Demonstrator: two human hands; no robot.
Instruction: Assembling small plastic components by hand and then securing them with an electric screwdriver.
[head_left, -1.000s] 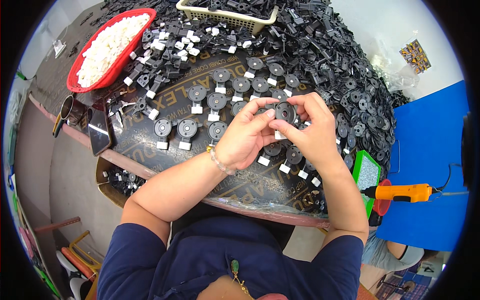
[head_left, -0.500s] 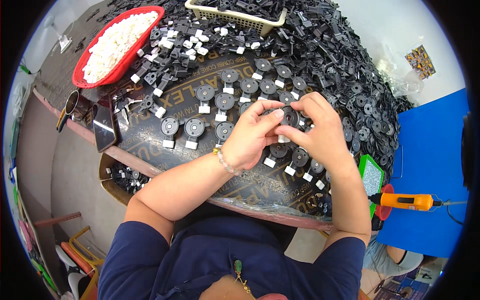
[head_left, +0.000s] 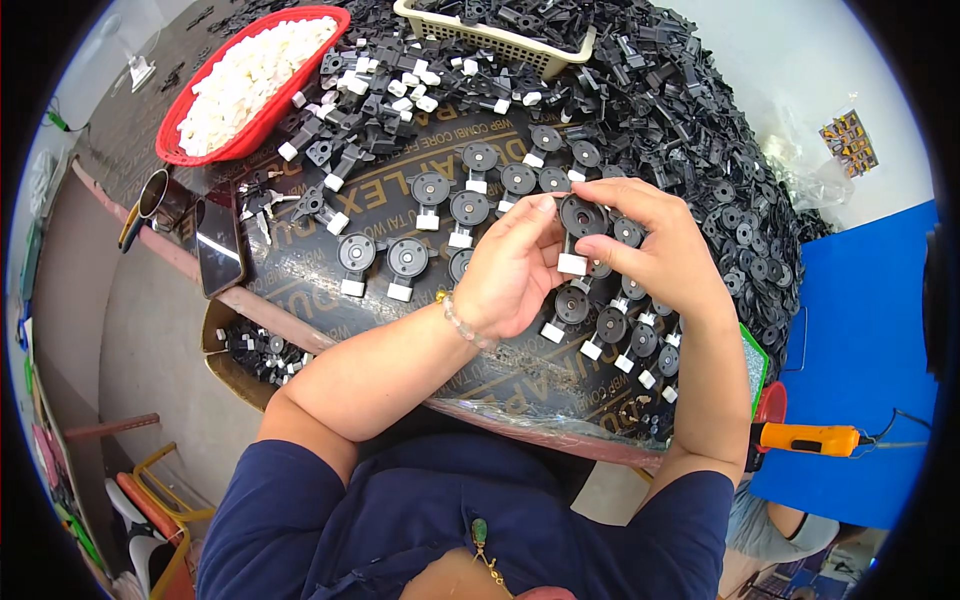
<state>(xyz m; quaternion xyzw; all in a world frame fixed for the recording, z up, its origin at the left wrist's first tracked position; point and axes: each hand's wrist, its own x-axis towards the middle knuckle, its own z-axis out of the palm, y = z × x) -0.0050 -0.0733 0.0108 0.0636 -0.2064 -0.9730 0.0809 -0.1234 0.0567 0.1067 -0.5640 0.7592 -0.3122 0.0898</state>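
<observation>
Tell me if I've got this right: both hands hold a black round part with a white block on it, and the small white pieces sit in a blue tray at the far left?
Not quite. The tray holding the white pieces is red, not blue, as the head view shows. The rest stands: the left hand and right hand together hold a black round part with a white block.

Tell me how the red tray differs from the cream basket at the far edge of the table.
The red tray is a solid-walled, rounded oval, while the cream basket is rectangular with slotted walls. The tray holds small white pieces; the basket holds black plastic parts. The tray lies far left, fully in view; the basket sits at the top middle, cut off by the picture's edge. Both are shallow, open-topped and filled, beside the black parts heap.
</observation>
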